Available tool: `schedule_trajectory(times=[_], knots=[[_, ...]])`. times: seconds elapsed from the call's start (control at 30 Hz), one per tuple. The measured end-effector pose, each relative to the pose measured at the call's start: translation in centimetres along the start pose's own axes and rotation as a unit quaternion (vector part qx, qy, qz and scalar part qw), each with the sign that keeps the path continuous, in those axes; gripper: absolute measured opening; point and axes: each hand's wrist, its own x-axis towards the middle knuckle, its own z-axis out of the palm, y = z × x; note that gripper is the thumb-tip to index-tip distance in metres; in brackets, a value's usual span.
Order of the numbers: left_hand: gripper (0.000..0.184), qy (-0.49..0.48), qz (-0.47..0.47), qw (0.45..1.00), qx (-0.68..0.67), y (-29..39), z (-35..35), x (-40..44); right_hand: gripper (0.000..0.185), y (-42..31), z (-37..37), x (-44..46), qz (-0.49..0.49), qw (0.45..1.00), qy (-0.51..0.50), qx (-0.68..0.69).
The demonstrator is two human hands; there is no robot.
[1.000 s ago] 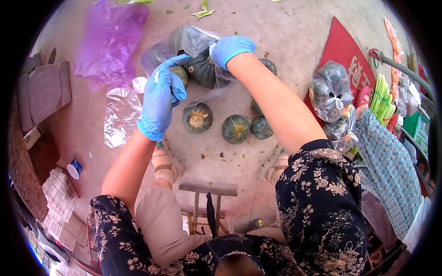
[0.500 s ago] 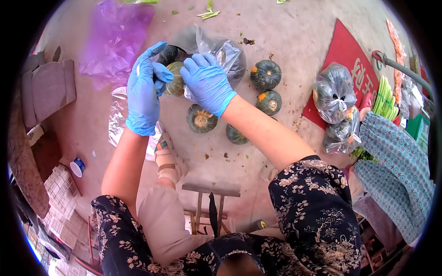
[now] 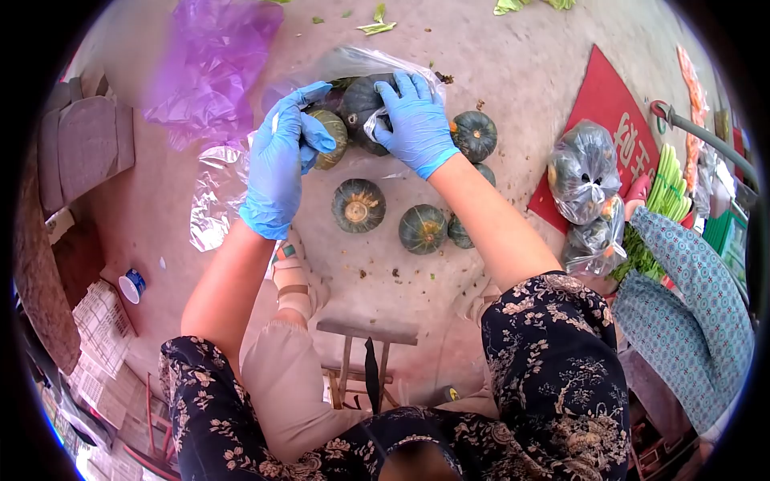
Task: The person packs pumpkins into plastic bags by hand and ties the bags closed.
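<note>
Blue-gloved right fingers (image 3: 407, 90) spread against clear plastic (image 3: 353, 58); left fingers (image 3: 309, 94) curl partway beside squash (image 3: 330, 140), grips unclear.

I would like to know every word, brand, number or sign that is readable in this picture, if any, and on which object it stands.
No text can be quoted with certainty.
Red sheet: large pale characters, partly hidden and slanted; not safely readable.
Cup: blue and white print, too small to read.

Red mat (image 3: 585, 96) w/ pale lettering (image 3: 623, 132) lies on R, blue-wht cup (image 3: 131, 286) btm L, leaf scraps (image 3: 375, 28) nr top.
</note>
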Motion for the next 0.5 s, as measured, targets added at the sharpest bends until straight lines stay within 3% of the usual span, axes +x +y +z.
schedule_trajectory(times=[0.1,0.13,0.23,0.37,0.5], knots=[[0.036,-0.003,0.007,1.0,0.021,0.1,0.3,0.2,0.068,-0.3,0.0,-1.0,-0.023,0.997,0.016,-0.074],[0.036,-0.002,-0.004,1.0,0.003,0.0,0.3,0.3,0.08,-0.2,-0.3,-0.7,-0.026,0.995,-0.001,-0.098],[0.036,-0.004,-0.044,0.998,-0.049,-0.4,0.2,0.1,0.084,-1.3,-1.9,0.8,0.075,0.994,-0.06,-0.043],[0.037,-0.028,-0.053,0.994,-0.086,-0.6,0.1,0.4,0.077,-3.3,-1.4,3.1,0.244,0.962,-0.083,-0.086],[0.038,-0.042,-0.065,0.997,-0.018,0.5,0.6,0.5,0.069,-3.1,-0.1,1.9,0.197,0.979,0.022,-0.047]])
